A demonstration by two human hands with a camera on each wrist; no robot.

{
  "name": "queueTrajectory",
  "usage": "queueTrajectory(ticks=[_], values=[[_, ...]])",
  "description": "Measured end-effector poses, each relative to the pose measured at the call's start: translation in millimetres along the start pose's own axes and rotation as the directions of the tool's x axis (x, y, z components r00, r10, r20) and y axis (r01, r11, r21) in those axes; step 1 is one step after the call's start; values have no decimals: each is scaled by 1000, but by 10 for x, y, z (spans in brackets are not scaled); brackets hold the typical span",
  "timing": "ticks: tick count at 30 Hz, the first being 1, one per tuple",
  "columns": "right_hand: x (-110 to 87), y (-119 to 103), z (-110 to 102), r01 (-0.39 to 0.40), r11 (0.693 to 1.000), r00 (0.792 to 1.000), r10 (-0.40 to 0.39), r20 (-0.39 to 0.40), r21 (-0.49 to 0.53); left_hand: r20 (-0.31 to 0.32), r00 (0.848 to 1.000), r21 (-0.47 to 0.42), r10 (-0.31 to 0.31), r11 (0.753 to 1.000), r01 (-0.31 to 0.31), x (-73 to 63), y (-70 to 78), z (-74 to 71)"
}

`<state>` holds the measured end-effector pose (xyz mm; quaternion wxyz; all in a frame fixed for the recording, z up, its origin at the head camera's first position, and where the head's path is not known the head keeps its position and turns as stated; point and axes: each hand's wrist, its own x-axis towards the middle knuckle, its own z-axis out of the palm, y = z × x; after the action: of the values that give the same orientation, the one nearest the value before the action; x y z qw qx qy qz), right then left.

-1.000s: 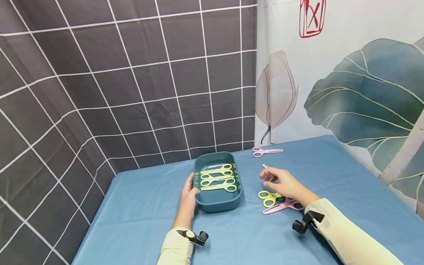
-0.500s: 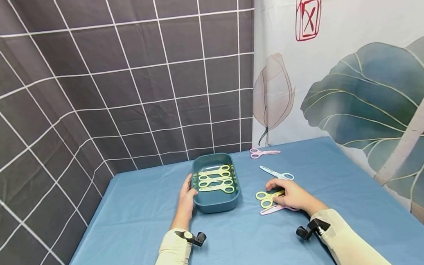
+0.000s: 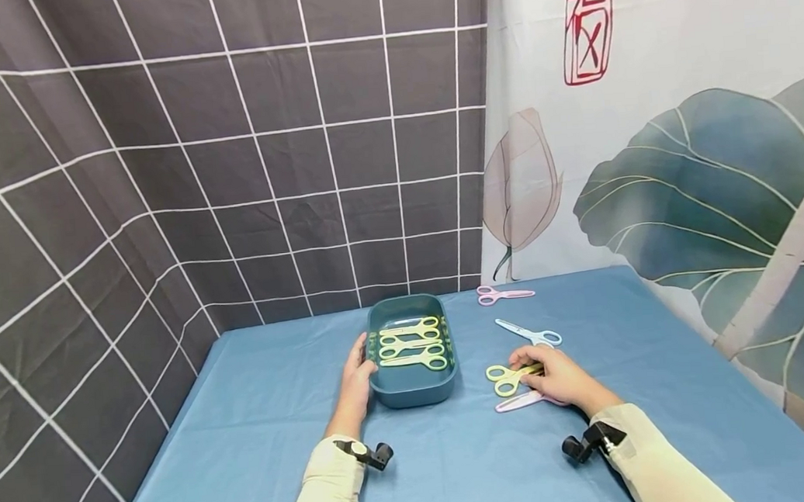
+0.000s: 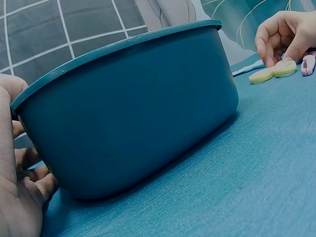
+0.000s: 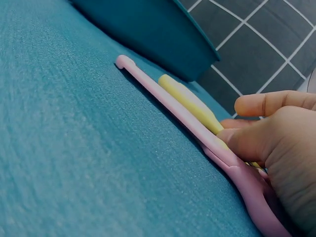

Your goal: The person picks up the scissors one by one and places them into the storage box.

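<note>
My left hand [image 3: 354,386] grips the left side of a dark teal bin [image 3: 414,398], its thumb at the rim and fingers along the outer wall. Several yellow-green scissors [image 3: 417,360] lie in a row inside. To the bin's right, my right hand [image 3: 558,376] pinches yellow scissors [image 3: 506,387] on the table, with their finger loops toward the bin and blades hidden under the hand. Pink scissors [image 5: 168,101] lie right beside them, their handles partly under the hand. Just beyond the right hand lie light blue scissors [image 3: 518,329].
Another pair of pink scissors [image 3: 517,293] lies near the table's far edge. A blue cloth [image 3: 266,416] covers the table. A dark gridded curtain [image 3: 284,166] and a white printed curtain [image 3: 528,55] stand behind it.
My right hand has moved back toward me, from over the light blue scissors to the yellow ones, and pinches them. The light blue scissors now show. My left hand keeps its grip on the bin.
</note>
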<state>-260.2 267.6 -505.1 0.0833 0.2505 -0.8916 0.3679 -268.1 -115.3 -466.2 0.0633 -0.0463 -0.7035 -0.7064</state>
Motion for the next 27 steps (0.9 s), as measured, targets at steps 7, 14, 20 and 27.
queueTrajectory(ticks=[7,14,20,27], values=[[-41,-20,27,-24,1000,1000,23,-13,-13,-2,1000,-28,-3,1000,3,171,-315,-17],[-2,-58,51,8,999,1000,-7,-25,40,-6,1000,-36,0,999,0,203,-389,-40],[160,-206,40,16,1000,995,-16,-102,-1,14,1000,-18,-12,1000,13,73,-143,-32],[537,-578,44,-4,999,989,12,-149,52,7,1000,0,-21,1000,21,73,-51,-20]])
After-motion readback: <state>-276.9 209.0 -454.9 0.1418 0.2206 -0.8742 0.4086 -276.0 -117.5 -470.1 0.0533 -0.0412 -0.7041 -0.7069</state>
